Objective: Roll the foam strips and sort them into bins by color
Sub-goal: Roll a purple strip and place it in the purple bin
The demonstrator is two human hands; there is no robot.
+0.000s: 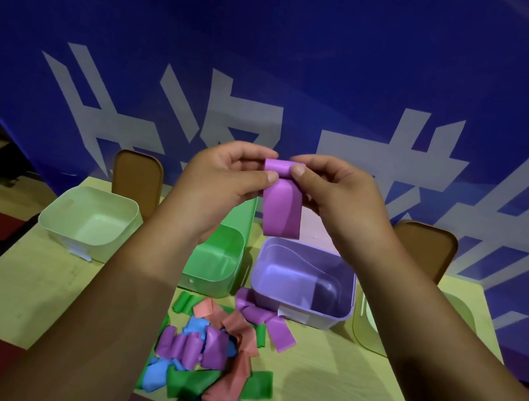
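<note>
So both hands, left (225, 176) and right (330, 190), pinch the purple strip (280, 210) at its rolled top; I'd keep winding tight and even; then drop it in the purple bin (339, 311).

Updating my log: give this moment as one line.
phase: rolling; left hand, right hand: pinching purple strip, partly rolled; purple bin: looks empty; pile: unsorted

We make out large white characters (179, 117) on the blue banner (283, 30) behind the purple bin (317, 316), but they are partly hidden and cut off, so we cannot read them. The white sticker (293, 315) on the purple bin's front, and another on the pale green bin (53, 232) far to its left, are too small for us to read.
</note>
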